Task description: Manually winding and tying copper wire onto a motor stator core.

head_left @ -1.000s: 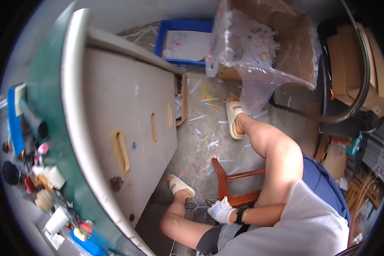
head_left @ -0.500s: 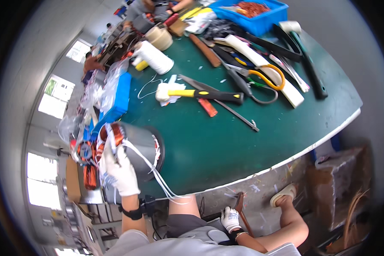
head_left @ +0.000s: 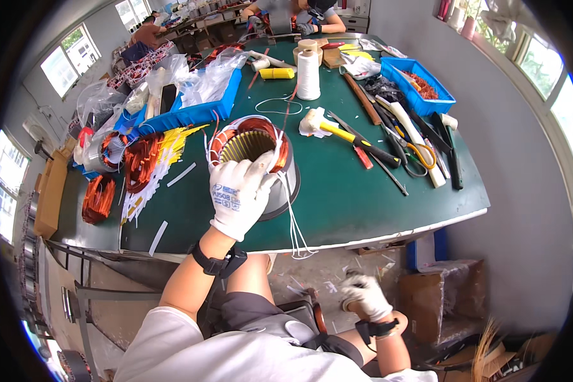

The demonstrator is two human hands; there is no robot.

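A motor stator (head_left: 285, 191) stands on the near edge of the green table, a dark grey cylinder with a slotted bore. Copper windings (head_left: 261, 124) ring its top, bound with white cord. My white-gloved left hand (head_left: 239, 194) grips the near rim, its fingers curled over the winding. Loose white cord ends (head_left: 293, 223) hang from the stator past the table edge. Away from the table, above my right thigh, is my gloved right hand (head_left: 366, 296). Its fingers look bent but are smeared by motion, and nothing held can be made out.
Beyond the stator lie a yellow-and-black hammer (head_left: 347, 135), scissors (head_left: 420, 153) and a white thread spool (head_left: 309, 76). Blue bins (head_left: 219, 105) and copper coils (head_left: 143, 162) are at left. A wire-filled blue bin (head_left: 449, 102) sits far right. Another person (head_left: 325, 16) works across the table.
My view has swung, bringing the stator's open bore into sight. My left hand stays on the stator. My right hand has lifted from beside my lap and moved right.
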